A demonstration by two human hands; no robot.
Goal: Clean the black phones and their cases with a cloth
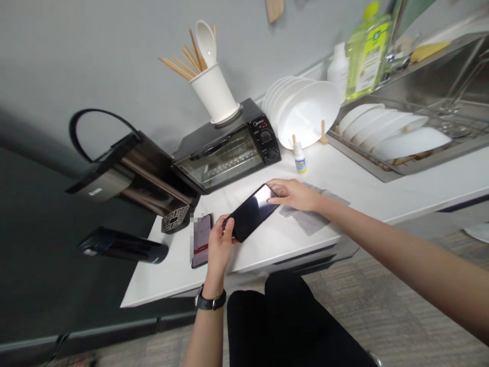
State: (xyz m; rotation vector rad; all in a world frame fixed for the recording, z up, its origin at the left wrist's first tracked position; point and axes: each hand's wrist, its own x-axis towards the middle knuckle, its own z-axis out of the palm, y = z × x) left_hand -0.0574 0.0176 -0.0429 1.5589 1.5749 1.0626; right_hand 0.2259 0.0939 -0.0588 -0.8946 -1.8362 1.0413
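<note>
A black smartphone [250,216] is held between both hands above the white counter, tilted, its dark screen facing up with a bright reflection at the far end. My left hand [221,234] grips its near left end, thumb over the edge. At the opposite end my right hand [292,194] has its thumb on the screen side and the other fingers behind. Under the right wrist lies a grey cloth [311,219]. Just beyond that hand stands a small white bottle [300,159] with a blue and yellow label. Left of my left hand, a second phone [202,239] rests on the counter with its screen lit.
Behind the phone stands a toaster oven [229,148] carrying a white utensil holder [216,94]. To the left are a coffee machine [145,176] and a dark flask [126,247]. White plates [309,114], a green soap bottle [367,58] and a sink [385,173] with bowls occupy the right.
</note>
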